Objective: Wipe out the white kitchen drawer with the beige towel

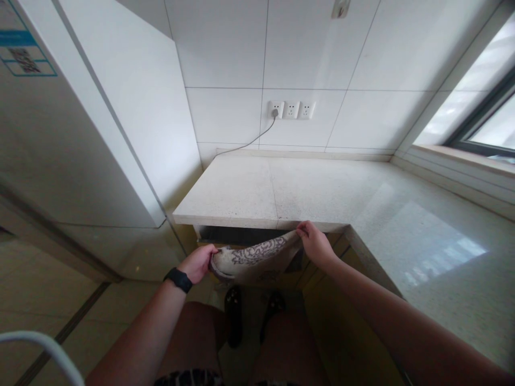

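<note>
Both my hands hold a beige cloth with a dark ornamental pattern (257,257), stretched between them just below the front edge of the stone countertop (281,187). My left hand (199,261), a black band on its wrist, is closed on the cloth's left end. My right hand (314,241) pinches the right end close under the counter's edge. The cloth sags in the middle and hides part of the dark gap under the counter.
A tall white fridge (80,134) stands at the left. Wall sockets (292,110) with one grey cable plugged in sit on the tiled wall. The counter runs right under a window (483,123). My legs and dark slippers (233,313) are below.
</note>
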`<state>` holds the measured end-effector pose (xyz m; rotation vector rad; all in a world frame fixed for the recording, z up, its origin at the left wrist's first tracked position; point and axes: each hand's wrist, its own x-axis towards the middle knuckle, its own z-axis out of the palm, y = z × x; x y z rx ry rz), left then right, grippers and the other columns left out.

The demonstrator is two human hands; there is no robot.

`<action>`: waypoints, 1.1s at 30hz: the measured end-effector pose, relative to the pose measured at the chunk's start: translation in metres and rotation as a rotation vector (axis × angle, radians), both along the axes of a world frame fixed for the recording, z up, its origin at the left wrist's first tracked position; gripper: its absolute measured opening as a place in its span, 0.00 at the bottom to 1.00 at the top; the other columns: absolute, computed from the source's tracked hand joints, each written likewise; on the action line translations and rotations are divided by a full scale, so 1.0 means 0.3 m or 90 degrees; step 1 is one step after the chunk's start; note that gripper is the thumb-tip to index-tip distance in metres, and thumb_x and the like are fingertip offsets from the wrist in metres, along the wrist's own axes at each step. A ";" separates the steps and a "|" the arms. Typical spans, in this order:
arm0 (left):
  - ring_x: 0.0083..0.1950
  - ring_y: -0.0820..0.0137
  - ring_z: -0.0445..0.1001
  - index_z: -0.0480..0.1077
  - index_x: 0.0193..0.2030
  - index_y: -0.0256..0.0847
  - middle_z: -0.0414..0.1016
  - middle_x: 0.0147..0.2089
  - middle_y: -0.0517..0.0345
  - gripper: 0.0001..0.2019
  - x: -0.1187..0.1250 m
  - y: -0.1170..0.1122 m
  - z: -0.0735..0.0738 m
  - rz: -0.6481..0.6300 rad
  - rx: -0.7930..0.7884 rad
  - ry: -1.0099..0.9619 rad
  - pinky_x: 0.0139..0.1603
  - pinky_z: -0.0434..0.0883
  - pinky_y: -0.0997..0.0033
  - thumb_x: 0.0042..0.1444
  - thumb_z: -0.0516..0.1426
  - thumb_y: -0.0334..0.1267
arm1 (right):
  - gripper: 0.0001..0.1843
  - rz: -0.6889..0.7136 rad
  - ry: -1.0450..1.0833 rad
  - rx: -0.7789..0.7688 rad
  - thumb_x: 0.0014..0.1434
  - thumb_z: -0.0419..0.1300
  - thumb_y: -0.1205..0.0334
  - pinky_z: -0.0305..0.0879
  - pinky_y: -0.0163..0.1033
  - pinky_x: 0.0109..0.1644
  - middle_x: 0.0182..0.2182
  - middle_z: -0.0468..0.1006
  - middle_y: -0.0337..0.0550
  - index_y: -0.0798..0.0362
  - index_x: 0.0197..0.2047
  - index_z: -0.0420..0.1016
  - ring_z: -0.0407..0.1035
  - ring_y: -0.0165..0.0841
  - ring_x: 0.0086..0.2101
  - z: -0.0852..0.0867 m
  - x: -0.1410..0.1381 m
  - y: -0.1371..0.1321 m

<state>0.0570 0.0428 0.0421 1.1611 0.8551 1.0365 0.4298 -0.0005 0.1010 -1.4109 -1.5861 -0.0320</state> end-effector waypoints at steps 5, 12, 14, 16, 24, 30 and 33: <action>0.33 0.68 0.72 0.76 0.38 0.29 0.76 0.35 0.49 0.26 0.005 0.004 -0.048 -0.066 0.068 0.181 0.34 0.65 0.71 0.44 0.68 0.53 | 0.09 0.044 0.055 0.008 0.63 0.55 0.55 0.61 0.40 0.45 0.38 0.77 0.42 0.51 0.41 0.70 0.69 0.36 0.39 -0.019 0.001 0.015; 0.30 0.69 0.65 0.75 0.30 0.32 0.71 0.28 0.52 0.23 0.015 0.078 -0.111 0.027 0.245 0.569 0.30 0.56 0.69 0.51 0.57 0.55 | 0.15 0.131 0.112 0.009 0.59 0.56 0.50 0.61 0.40 0.42 0.37 0.76 0.43 0.52 0.42 0.70 0.68 0.35 0.37 -0.050 0.025 0.080; 0.32 0.67 0.68 0.74 0.29 0.32 0.72 0.29 0.50 0.23 0.017 0.104 -0.129 0.077 0.264 0.569 0.33 0.57 0.68 0.55 0.53 0.54 | 0.16 0.164 0.114 0.025 0.58 0.56 0.50 0.62 0.40 0.45 0.37 0.75 0.44 0.53 0.42 0.71 0.68 0.35 0.38 -0.057 0.032 0.097; 0.35 0.65 0.69 0.72 0.28 0.32 0.72 0.30 0.48 0.26 0.017 0.121 -0.145 0.123 0.276 0.566 0.36 0.59 0.67 0.59 0.49 0.56 | 0.16 0.181 0.114 0.034 0.58 0.57 0.50 0.61 0.40 0.46 0.36 0.75 0.44 0.54 0.42 0.71 0.67 0.34 0.39 -0.058 0.031 0.103; 0.42 0.67 0.74 0.68 0.46 0.37 0.75 0.46 0.50 0.19 0.020 0.090 -0.154 0.175 0.029 -0.044 0.40 0.69 0.70 0.60 0.57 0.53 | 0.20 0.266 0.238 0.022 0.54 0.62 0.50 0.63 0.40 0.46 0.38 0.76 0.46 0.56 0.43 0.70 0.69 0.34 0.40 -0.008 0.000 0.055; 0.58 0.65 0.71 0.72 0.51 0.33 0.73 0.57 0.46 0.26 0.004 0.066 -0.110 0.205 0.159 -0.211 0.50 0.70 0.74 0.53 0.65 0.51 | 0.15 0.278 0.199 -0.025 0.55 0.62 0.56 0.63 0.42 0.54 0.43 0.78 0.48 0.56 0.43 0.74 0.71 0.35 0.45 0.021 0.022 0.031; 0.57 0.65 0.72 0.74 0.51 0.32 0.75 0.54 0.47 0.24 -0.015 0.061 -0.088 0.189 0.234 -0.189 0.58 0.68 0.71 0.54 0.65 0.48 | 0.14 0.271 0.106 -0.043 0.58 0.60 0.57 0.65 0.42 0.52 0.44 0.78 0.47 0.56 0.45 0.76 0.71 0.35 0.44 0.030 0.036 0.019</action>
